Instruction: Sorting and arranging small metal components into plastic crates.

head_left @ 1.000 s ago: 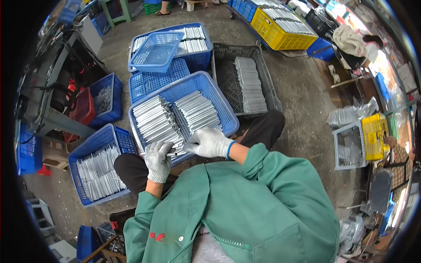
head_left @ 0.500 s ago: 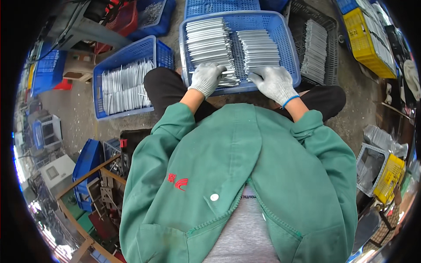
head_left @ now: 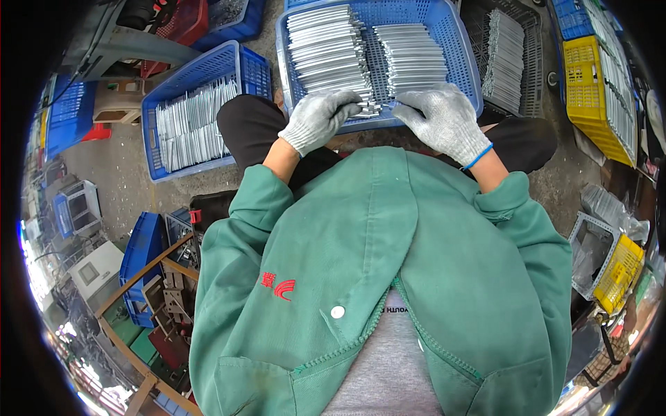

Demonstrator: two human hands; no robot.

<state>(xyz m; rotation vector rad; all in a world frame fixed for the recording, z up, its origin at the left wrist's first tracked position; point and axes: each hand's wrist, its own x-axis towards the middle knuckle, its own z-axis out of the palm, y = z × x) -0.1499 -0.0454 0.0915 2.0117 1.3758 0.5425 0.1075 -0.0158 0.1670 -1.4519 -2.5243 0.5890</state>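
In front of me stands a blue plastic basket (head_left: 459, 52) with two stacks of thin silvery metal rods, the left stack (head_left: 325, 50) longer than the right stack (head_left: 414, 59). Both hands wear grey-white knit gloves. My left hand (head_left: 318, 119) is over the basket's near rim, by the near end of the left stack, fingers closed together. My right hand (head_left: 447, 121), its cuff edged in blue, is below the right stack with thumb and forefinger pinched together. What either hand's fingertips hold is too small to make out. The hands are apart, their fingertips facing each other.
Another blue basket (head_left: 243, 69) of metal rods sits on the left, near my knee. To the right is a black crate (head_left: 531, 76) with more rods, and beyond it a yellow crate (head_left: 583, 76). A wooden frame (head_left: 142, 281) stands at lower left.
Both hands have drawn back toward me, from the stacks' near ends to the near rim of the basket. The baskets sit slightly higher in the view.
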